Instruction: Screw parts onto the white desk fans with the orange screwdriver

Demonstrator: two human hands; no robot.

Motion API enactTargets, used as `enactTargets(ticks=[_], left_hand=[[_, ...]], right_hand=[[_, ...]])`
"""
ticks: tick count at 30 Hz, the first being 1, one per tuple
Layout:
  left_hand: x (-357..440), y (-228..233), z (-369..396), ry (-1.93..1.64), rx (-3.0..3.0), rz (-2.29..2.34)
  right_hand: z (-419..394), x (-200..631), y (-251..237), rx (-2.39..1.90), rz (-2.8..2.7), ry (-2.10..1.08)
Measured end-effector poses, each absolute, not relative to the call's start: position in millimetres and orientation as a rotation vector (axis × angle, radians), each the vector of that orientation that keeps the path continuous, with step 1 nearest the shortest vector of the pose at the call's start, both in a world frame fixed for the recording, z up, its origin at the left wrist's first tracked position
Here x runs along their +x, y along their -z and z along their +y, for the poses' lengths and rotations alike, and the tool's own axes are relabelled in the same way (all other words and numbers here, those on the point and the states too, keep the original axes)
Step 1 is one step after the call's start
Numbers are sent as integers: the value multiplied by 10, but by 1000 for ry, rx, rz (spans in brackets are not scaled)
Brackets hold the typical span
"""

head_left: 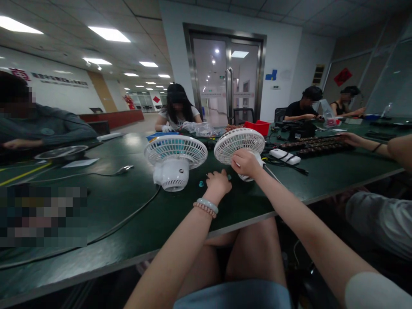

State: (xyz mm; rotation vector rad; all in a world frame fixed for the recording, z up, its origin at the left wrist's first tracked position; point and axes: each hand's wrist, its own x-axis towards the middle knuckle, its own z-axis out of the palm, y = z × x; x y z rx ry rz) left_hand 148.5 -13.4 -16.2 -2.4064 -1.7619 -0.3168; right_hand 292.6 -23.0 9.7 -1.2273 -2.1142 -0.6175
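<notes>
Gripping the right fan point(240, 146), right hand point(246, 164); left hand point(218, 181) closed on table point(128, 206), no legible labels

Rectangular ceiling light panels point(109, 34) give even, fairly bright light from above, and more of them recede down the hall at left. The glass door point(228, 77) mirrors several as small bright spots. The dark green table point(106, 201) carries a soft sheen and pale glare patches near its far edge; shadows under the two white fans point(175, 159) are faint. The wide lens bends the table edge and ceiling lines and stretches the forearms near the bottom. Faces and a lower-left patch are pixelated, and the distance is slightly soft
</notes>
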Motion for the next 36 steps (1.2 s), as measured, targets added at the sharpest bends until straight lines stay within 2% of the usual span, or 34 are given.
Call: enactTargets(ticks=[10, 18, 36], left_hand=[[1248, 101, 225, 119, -2686, -1429], [1352, 122, 153, 492, -2762, -1137], [1442, 308, 238, 537, -2943, -1121]], right_hand=[[-240, 3024, -107, -1325, -2018, 507], [-160, 3063, -23, -1161, -2012, 511], [-127, 3081, 17, -1081, -1959, 491]])
